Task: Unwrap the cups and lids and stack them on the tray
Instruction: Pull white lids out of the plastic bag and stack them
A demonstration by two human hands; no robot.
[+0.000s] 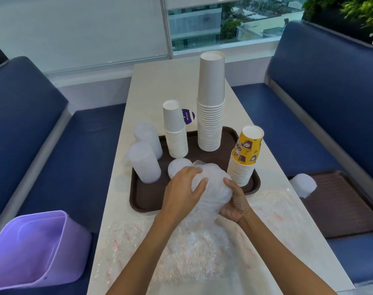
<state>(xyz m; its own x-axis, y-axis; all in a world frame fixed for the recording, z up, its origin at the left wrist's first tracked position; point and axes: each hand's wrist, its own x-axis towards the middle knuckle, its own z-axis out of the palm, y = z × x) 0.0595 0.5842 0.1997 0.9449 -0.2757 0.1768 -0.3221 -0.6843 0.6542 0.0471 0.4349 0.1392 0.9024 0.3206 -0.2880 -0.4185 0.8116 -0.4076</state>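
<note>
A brown tray (147, 201) lies on the white table. On it stand a tall stack of white paper cups (211, 116), a shorter white cup stack (176, 135), a yellow patterned cup stack (245, 156) and two stacks of translucent lids (144, 163), (148, 141). Another lid stack (178, 168) shows just behind my hands. My left hand (182, 191) and my right hand (234, 203) both grip a wrapped bundle of lids (213, 188) in clear plastic, over the tray's near edge. The loose wrap (194, 248) trails down onto the table toward me.
A purple plastic bin (34, 250) sits on the blue bench at the lower left. On the right bench lies a second brown tray (341, 207) with a translucent lid stack (302, 185) on it. A purple sticker (188, 117) is on the table behind the cups.
</note>
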